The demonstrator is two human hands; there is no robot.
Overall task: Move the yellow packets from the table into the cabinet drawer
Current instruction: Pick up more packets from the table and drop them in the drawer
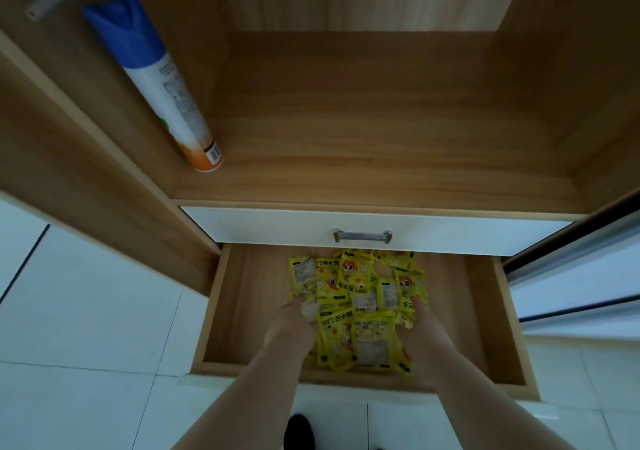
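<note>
Open drawer [242, 304], wood walls all round, bare floor left and right of the pile. Shut white drawer [259, 224] just above, covering the far end. Down inside, left hand [292, 325] and right hand [422, 328], one at each side of the yellow packets [360, 314], fingers mostly straight, touching the pile, not wrapped round it. Small shiny packets heaped in the middle, cartoon faces on some.
</note>
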